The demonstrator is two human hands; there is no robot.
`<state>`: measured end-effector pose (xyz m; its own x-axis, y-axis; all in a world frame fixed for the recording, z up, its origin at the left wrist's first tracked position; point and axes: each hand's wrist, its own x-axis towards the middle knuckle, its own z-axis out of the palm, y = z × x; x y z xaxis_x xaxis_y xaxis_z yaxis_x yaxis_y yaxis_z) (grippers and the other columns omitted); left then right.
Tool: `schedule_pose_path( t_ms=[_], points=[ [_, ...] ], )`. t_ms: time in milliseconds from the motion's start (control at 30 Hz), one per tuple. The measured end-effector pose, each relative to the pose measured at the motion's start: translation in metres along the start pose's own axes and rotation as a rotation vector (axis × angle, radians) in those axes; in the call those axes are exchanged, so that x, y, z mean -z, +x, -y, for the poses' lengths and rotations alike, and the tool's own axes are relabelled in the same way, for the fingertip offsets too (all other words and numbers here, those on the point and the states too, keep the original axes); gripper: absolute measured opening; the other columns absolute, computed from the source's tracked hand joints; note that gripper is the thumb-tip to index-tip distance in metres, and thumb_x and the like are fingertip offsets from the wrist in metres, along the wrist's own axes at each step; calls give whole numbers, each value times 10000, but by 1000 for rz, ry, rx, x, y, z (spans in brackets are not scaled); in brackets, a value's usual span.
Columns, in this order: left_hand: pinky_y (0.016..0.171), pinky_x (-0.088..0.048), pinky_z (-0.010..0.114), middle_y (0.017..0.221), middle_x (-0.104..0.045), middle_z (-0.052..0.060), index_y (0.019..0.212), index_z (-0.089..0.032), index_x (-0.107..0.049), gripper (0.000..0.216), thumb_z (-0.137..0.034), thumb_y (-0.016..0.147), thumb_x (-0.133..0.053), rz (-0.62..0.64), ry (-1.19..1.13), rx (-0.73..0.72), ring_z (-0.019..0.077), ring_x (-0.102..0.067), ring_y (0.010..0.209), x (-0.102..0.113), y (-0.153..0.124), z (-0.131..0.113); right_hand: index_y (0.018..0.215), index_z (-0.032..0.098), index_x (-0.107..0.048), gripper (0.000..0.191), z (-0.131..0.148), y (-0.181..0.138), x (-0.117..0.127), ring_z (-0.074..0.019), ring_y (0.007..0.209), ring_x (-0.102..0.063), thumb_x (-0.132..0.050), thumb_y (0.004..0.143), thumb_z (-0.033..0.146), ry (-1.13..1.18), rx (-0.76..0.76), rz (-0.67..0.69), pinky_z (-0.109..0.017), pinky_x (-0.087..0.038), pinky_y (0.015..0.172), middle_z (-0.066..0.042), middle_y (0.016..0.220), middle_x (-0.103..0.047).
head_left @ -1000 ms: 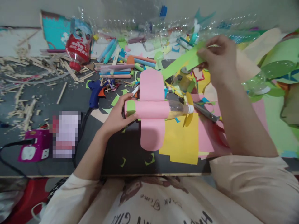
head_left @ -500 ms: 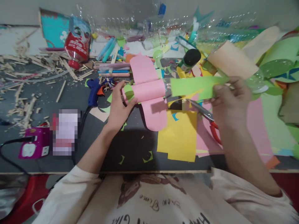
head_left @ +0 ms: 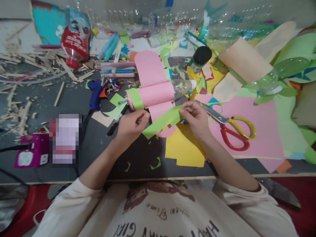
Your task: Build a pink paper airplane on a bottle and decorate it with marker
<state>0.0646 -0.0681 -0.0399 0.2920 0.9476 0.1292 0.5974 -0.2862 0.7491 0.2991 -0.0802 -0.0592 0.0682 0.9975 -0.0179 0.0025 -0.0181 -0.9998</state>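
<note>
Hands both on one green strip [head_left: 160,121]; left hand [head_left: 130,126] pinches its lower left end, right hand [head_left: 195,118] pinches the upper right end, fingers closed on the paper. The strip is stretched aslant between them, above the table [head_left: 138,161], just in front of the bottle [head_left: 155,94] and crossing the near wing [head_left: 161,112].

Done, as it looks: bottle lies on its side wrapped in pink paper; green band [head_left: 137,98] sits round its left end; far wing [head_left: 148,67] stands out on the other side; neck and white cap [head_left: 194,84] are bare. Left, as it looks: the strip is loose, fixed to nothing that shows; glue on it cannot be made out.

Counts: one wrapped bottle; two pink wings; one green band; one green strip in hand; one pair of scissors [head_left: 232,131] just right of the right hand, untouched; one blue glue gun [head_left: 95,93] left of the bottle; one yellow sheet [head_left: 185,148] under the right wrist. Scraps and sticks are too many to count.
</note>
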Motion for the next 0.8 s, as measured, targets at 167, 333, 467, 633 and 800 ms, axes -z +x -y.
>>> schedule_pose_path(
  t_ms=[167,333,467,633,800],
  points=[
    [631,-430,274,724,-667,30,789,-212,-603,356,-444,983,-414,-12,62,38,165,-603,669,-2,10,13,797,244,-624,131,-8,-3,-11,-206,961,-621,-697,845,343,-148,128,43,-322,-519,733,-45,1005,-636],
    [678,-400,294,745,-568,26,710,-224,-489,299,-426,927,-450,-5,36,32,179,-517,727,-8,18,5,800,233,-596,187,-4,-4,-15,-110,609,-528,-710,812,381,-55,-114,194,-229,-449,490,17,786,-575],
    [631,-402,268,674,-459,-22,668,-220,-445,349,-488,874,-535,35,-221,217,142,-464,650,-12,22,-3,775,224,-588,252,0,-3,-13,-65,485,-470,-759,762,409,7,-190,199,-206,-437,428,45,716,-573],
    [683,-532,225,719,-547,-27,701,-200,-543,303,-457,842,-621,48,-628,500,118,-559,706,-18,34,-4,753,218,-603,243,0,-2,-10,-62,458,-484,-763,751,401,-22,-191,192,-207,-447,408,44,695,-592],
    [661,-547,203,741,-609,-14,726,-175,-573,243,-314,925,-557,52,-788,573,98,-600,681,-30,49,-13,749,223,-594,221,-1,1,-6,-53,414,-474,-753,755,377,-7,-140,68,-210,-455,406,70,650,-547]
  ],
)
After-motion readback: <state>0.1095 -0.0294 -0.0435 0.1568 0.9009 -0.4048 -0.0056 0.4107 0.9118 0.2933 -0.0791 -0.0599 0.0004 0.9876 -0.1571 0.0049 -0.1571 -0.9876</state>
